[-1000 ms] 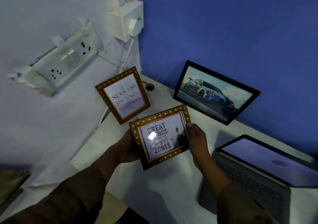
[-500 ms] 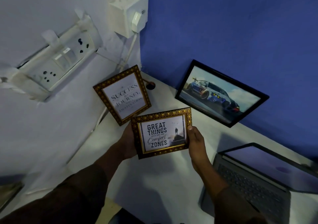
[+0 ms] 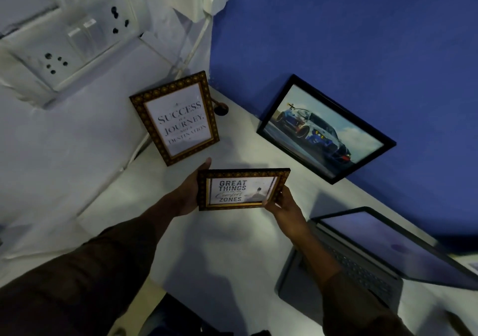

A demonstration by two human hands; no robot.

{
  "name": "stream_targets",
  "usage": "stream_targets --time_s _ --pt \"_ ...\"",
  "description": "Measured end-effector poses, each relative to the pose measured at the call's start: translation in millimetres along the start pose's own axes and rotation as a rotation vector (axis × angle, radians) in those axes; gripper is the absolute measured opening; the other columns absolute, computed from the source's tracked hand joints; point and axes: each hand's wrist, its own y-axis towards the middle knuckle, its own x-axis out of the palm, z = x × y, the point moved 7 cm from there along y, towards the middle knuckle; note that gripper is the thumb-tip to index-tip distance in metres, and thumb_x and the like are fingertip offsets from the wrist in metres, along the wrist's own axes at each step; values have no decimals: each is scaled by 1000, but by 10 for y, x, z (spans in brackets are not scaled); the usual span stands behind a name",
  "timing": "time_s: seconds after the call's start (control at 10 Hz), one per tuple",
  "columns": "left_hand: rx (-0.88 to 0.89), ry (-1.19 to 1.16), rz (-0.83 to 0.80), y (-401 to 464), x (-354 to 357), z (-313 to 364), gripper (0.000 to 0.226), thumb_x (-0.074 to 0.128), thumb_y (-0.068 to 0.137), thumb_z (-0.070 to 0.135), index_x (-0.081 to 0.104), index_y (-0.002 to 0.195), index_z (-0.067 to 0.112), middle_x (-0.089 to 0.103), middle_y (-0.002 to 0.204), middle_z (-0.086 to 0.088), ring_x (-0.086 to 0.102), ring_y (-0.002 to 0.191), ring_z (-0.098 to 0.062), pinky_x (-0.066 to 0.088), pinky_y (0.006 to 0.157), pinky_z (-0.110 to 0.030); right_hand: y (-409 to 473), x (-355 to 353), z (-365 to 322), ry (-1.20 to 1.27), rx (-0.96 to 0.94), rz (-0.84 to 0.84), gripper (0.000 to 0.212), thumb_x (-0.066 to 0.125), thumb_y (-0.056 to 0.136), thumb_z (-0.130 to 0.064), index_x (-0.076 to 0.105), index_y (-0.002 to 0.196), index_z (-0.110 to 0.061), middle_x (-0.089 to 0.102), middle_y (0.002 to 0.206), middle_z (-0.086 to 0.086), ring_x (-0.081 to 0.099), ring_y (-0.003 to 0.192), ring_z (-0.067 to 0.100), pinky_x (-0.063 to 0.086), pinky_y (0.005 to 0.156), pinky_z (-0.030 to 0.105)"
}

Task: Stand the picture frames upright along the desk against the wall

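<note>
A small gold-edged frame reading "Great Things... Zones" [image 3: 240, 189] is held above the white desk [image 3: 227, 247] near its middle. My left hand [image 3: 190, 188] grips its left edge and my right hand [image 3: 283, 205] grips its lower right corner. The frame is tipped nearly upright, its face towards me. A second gold frame reading "Success is a Journey" [image 3: 178, 118] leans upright on the white wall at the desk's corner. A black frame with a racing car picture [image 3: 323, 129] leans on the blue wall to the right.
An open laptop [image 3: 382, 258] sits on the desk at the right, close to my right forearm. A white socket panel [image 3: 75, 41] and a plug with a cable [image 3: 207, 2] are on the left wall. A small dark cable hole [image 3: 221, 109] lies by the corner.
Both hands have carried the "Great Things" frame farther from me towards the walls and tipped it more upright. The other two frames have not moved.
</note>
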Motion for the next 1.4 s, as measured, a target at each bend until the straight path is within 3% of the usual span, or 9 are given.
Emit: stream_targets --time_s 0.2,0.3,0.6,0.7,0.9,1.0,1.1,1.2,1.4 --pt "-1 136 63 123 -84 -6 72 25 101 64 74 119 14 74 124 -15 69 117 -33 48 107 -47 74 -6 -15 -27 41 -2 63 74 91 -28 44 146 -30 60 126 -4 59 109 14 44 81 24" --pt "12 192 115 159 -169 -37 69 26 100 66 72 121 19 74 126 -12 69 118 -31 46 110 -49 132 1 40 -3 68 -9 64 74 90 -31 43 146 -36 62 132 -2 59 112 15 42 91 30" --pt "79 72 312 177 -418 -120 57 32 100 64 72 109 26 78 114 -8 70 114 -30 43 112 -53 186 57 4 29 72 -32 64 75 89 -32 45 145 -38 61 136 -4 59 114 14 45 97 32" --pt "96 101 322 134 -379 -115 56 25 104 59 70 105 27 82 95 5 76 99 -18 51 100 -45 173 49 5 44 71 -38 66 74 90 -32 43 148 -36 59 139 -2 57 117 15 44 97 32" --pt "123 118 486 -55 -450 -175 61 21 106 57 73 97 26 81 80 7 72 97 -23 51 101 -47 109 30 39 76 70 -17 70 73 90 -40 39 151 -37 55 145 4 55 117 16 45 97 33" --pt "139 87 533 -219 -472 -249 60 25 105 58 72 101 20 78 98 -2 67 110 -29 44 109 -50 19 -1 87 86 79 11 73 71 91 -45 35 154 -35 52 149 5 56 125 22 43 95 32" --pt "163 29 587 -410 -513 -342 67 29 104 59 61 132 7 63 136 -13 53 132 -31 35 115 -51 -103 -15 127 91 57 17 70 67 93 -47 35 154 -33 53 149 6 54 113 17 41 88 28" --pt "185 40 611 -691 -437 -424 70 29 105 58 49 148 6 50 154 -11 45 141 -30 31 118 -51 -251 -27 185 91 28 18 69 65 93 -51 36 153 -33 52 149 9 55 118 19 40 89 28" --pt "252 49 604 -1203 -317 -819 70 28 105 58 46 150 8 46 157 -10 43 142 -29 30 118 -50 -606 14 428 91 4 16 67 61 95 -54 35 153 -34 49 153 11 53 133 28 40 96 31"
